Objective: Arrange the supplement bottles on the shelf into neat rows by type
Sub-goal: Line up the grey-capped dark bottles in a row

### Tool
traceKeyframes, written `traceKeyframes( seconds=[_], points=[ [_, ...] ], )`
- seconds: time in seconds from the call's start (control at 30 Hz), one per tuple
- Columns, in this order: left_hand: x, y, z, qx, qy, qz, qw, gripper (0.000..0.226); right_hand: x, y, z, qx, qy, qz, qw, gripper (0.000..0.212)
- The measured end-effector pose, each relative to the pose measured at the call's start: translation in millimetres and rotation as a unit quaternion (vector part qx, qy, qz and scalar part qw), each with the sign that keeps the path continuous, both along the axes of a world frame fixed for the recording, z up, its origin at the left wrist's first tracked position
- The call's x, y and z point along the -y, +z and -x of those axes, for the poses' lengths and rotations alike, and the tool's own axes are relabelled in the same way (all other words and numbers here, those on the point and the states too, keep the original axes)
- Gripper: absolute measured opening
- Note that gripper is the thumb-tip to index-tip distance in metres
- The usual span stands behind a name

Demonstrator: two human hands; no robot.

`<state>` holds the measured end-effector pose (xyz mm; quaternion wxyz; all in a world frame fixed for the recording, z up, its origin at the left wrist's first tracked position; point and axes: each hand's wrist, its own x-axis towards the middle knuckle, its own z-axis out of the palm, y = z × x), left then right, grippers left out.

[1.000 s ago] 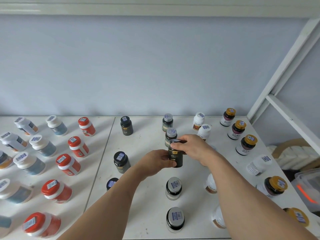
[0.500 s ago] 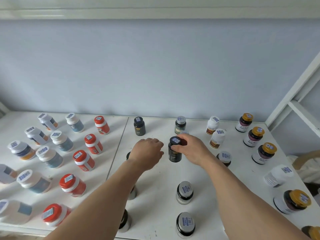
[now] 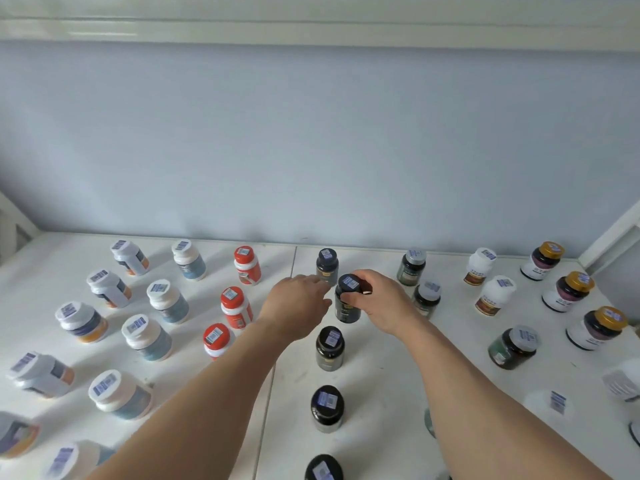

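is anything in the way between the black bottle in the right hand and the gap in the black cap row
Nothing visible blocks it. The right hand grips the black bottle right at the gap, between the back black bottle and the next one toward the camera. The left hand is beside it on the left, not under it.

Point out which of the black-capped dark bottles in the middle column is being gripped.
The second one from the wall, the gripped bottle: the right hand wraps its cap and shoulder. The other black-capped bottles in that column stand ungripped.

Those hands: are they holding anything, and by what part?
The right hand grips a black-capped bottle by its cap and neck; the left hand holds nothing.
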<state>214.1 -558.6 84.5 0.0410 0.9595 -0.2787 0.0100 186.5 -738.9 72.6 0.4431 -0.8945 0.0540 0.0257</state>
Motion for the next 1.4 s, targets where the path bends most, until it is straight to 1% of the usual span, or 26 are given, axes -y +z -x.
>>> traceKeyframes(
  seconds=[0.17, 0.4, 0.67, 0.7, 0.8, 0.87, 0.93, 1.0, 1.1, 1.17, 1.2, 1.27, 1.33, 1.4],
  points=[
    [-20.2, -0.3, -14.3, -0.011, -0.01, 0.007, 1.0, 0.037, -23.3, -8.3, -11.1, -0.016, -0.005, -0.013, 1.0, 0.03],
    [-32.2, -3.4, -24.8, -0.025, -0.01, 0.009, 1.0, 0.038, -33.4, -20.2, -23.5, -0.046, -0.017, -0.027, 0.998, 0.039],
    [-33.1, -10.3, -26.4, -0.039, -0.015, 0.009, 0.999, 0.037, -35.1, -30.0, -21.8, -0.075, -0.035, -0.02, 0.996, 0.041],
    [-32.1, -10.1, -26.0, -0.036, -0.019, 0.011, 0.999, 0.037, -34.8, -29.1, -21.0, -0.081, -0.033, -0.016, 0.996, 0.044],
    [-27.8, -7.6, -24.4, -0.033, -0.029, 0.023, 0.999, 0.036, -32.7, -24.6, -17.1, -0.097, -0.025, -0.028, 0.995, 0.067],
    [-22.0, -5.3, -23.8, -0.023, -0.038, 0.027, 0.999, 0.033, -29.1, -14.4, -12.7, -0.097, -0.027, -0.025, 0.995, 0.069],
    [-12.8, -1.6, -22.7, -0.003, -0.051, 0.026, 0.998, 0.029, -20.5, -2.7, -8.6, -0.08, -0.037, -0.01, 0.996, 0.065],
    [0.7, 4.0, -19.9, 0.006, -0.061, 0.039, 0.997, 0.027, -6.7, 10.4, -3.9, -0.045, -0.063, 0.011, 0.997, 0.057],
    [26.6, 10.8, -10.8, 0.006, -0.077, 0.056, 0.995, 0.031, 21.1, 27.0, 5.2, 0.005, -0.11, 0.044, 0.993, 0.042],
    [45.1, 11.5, -5.3, -0.004, -0.086, 0.06, 0.994, 0.034, 42.9, 31.0, 9.5, 0.027, -0.137, 0.077, 0.987, 0.038],
    [54.7, 10.0, -3.6, -0.012, -0.09, 0.06, 0.994, 0.034, 53.8, 30.9, 11.9, 0.028, -0.148, 0.09, 0.984, 0.038],
    [74.0, 7.4, -0.1, -0.031, -0.09, 0.061, 0.994, 0.035, 74.5, 27.5, 18.4, 0.002, -0.154, 0.09, 0.984, 0.047],
    [93.2, 4.7, 3.9, -0.065, -0.075, 0.063, 0.993, 0.038, 91.2, 23.6, 25.5, -0.034, -0.139, 0.076, 0.987, 0.059],
    [111.7, 0.4, 8.3, -0.105, -0.053, 0.059, 0.991, 0.045, 104.2, 17.9, 29.0, -0.057, -0.113, 0.075, 0.989, 0.061]
  ],
)
